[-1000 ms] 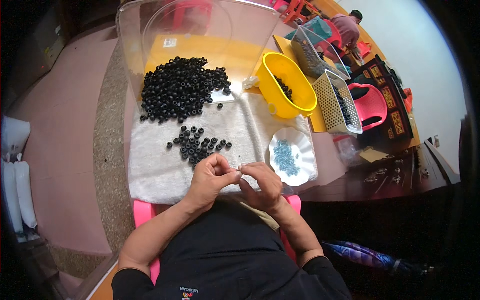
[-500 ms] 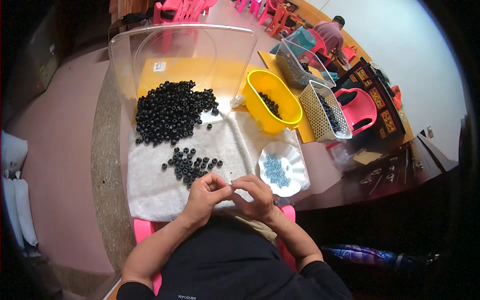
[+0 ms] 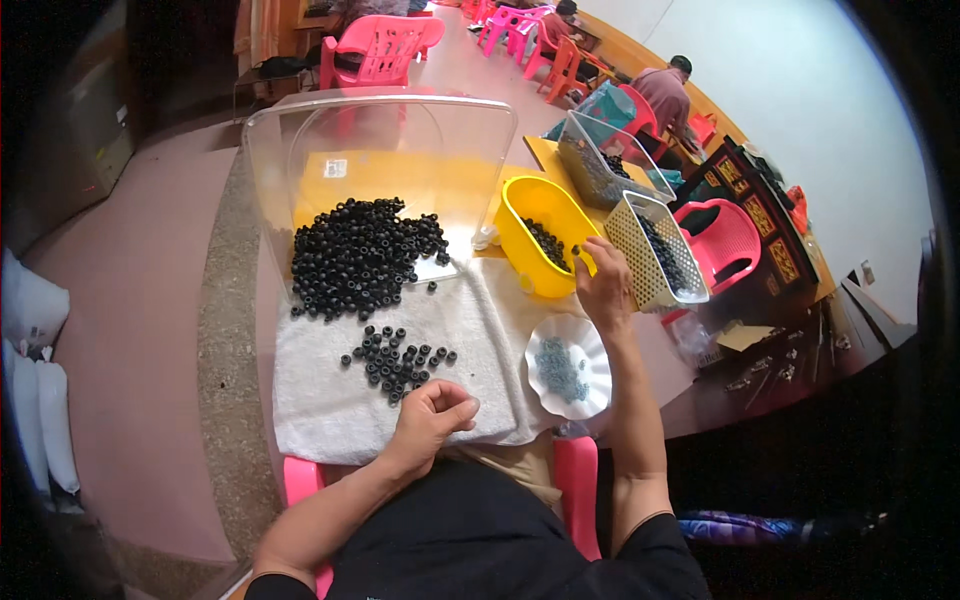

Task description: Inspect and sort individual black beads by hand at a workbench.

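My right hand [image 3: 606, 288] is raised over the right rim of a yellow plastic tub [image 3: 548, 282], pinching a small black round part [image 3: 576, 250] at its fingertips. Similar black parts lie inside the tub. My left hand [image 3: 432, 420] is closed in a pinch above the white towel [image 3: 330, 410]; whatever its fingers hold, if anything, is too small to make out. Just beyond it lies a small group of black ring-shaped parts [image 3: 390, 362]. A white fluted dish [image 3: 600, 372] with tiny bluish clear pieces [image 3: 562, 370] stands below my right forearm's inner side.
A large clear bin [image 3: 400, 102] lies tipped toward me, a heap of black parts [image 3: 350, 260] spilling from it. Beyond the tub stand a white perforated basket [image 3: 665, 275] and a clear box [image 3: 590, 160]. Pink chairs [image 3: 385, 50] and other seated people [image 3: 660, 95] are farther off.
My hands have separated from their joined pinch. The right one has moved up and right to the yellow tub, carrying a black part; the left stays near the small group. The view has shifted slightly.
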Available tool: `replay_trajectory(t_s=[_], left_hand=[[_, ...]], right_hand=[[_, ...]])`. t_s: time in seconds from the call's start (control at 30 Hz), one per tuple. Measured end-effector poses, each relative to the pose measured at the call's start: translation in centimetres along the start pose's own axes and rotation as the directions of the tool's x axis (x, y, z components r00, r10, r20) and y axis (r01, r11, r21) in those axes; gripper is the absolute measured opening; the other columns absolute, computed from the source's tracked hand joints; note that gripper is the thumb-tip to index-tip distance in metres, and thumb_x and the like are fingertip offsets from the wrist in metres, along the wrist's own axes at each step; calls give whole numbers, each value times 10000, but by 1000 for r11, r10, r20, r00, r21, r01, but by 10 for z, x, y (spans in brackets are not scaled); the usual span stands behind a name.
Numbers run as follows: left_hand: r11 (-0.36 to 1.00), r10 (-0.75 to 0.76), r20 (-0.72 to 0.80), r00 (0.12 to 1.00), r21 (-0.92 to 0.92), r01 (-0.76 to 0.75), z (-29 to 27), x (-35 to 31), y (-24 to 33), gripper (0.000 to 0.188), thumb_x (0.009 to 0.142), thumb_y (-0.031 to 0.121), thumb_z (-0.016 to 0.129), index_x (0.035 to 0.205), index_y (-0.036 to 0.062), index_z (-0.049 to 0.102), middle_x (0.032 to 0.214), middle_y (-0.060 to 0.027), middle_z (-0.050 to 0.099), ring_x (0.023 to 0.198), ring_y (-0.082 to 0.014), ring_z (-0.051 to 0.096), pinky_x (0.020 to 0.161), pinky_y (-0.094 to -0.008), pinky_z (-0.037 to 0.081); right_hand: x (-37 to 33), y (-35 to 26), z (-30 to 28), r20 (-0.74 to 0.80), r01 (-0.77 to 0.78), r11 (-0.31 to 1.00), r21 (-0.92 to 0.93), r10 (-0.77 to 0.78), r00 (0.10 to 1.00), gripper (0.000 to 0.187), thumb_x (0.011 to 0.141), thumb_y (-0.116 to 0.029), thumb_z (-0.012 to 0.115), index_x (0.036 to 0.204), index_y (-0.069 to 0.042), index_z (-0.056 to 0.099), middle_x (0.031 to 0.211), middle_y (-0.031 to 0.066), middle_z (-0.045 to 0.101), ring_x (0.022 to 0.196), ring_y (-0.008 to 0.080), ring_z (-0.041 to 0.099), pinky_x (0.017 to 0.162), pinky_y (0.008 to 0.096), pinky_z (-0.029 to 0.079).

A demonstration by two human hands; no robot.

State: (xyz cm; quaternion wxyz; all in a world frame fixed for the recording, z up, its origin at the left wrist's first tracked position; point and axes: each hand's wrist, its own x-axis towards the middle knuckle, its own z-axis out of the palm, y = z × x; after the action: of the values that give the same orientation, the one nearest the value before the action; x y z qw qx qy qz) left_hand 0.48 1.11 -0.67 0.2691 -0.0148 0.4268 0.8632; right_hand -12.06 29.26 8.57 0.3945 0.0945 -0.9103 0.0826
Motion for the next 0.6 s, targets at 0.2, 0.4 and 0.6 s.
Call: replay_trajectory(t_s=[0.2, 0.4, 0.6], left_hand=[[1000, 17, -34, 999, 8, -17, -1, -3, 2, 140, 870, 85, 703, 928, 37, 585, 825, -28, 636, 711, -99, 621, 666, -222, 535], [999, 20, -24, 1000, -39, -21, -2, -1, -1, 135, 870, 74, 700, 928, 37, 584, 826, -31, 634, 719, -100, 620, 672, -226, 538], [997, 32, -50, 998, -64, -35, -1, -4, 0, 111, 876, 53, 680, 929, 26, 587, 828, -25, 624, 731, -92, 584, 688, -243, 508]], right_hand=[[-19, -58, 33, 243, -25, 875, 483, -106, 964, 183, 783, -35, 706, 961, -26, 666, 995, 139, 682, 844, 273, 678, 776, 353, 543], [-24, -114, 77, 416, 42, 925, 379, -211, 884, 191, 807, -164, 709, 966, -63, 686, 1006, 119, 678, 922, 307, 652, 791, 387, 519], [-13, -131, 110, 660, -13, 982, 190, -118, 742, 227, 812, -207, 675, 991, -69, 690, 976, 140, 658, 956, 331, 631, 831, 421, 495]])
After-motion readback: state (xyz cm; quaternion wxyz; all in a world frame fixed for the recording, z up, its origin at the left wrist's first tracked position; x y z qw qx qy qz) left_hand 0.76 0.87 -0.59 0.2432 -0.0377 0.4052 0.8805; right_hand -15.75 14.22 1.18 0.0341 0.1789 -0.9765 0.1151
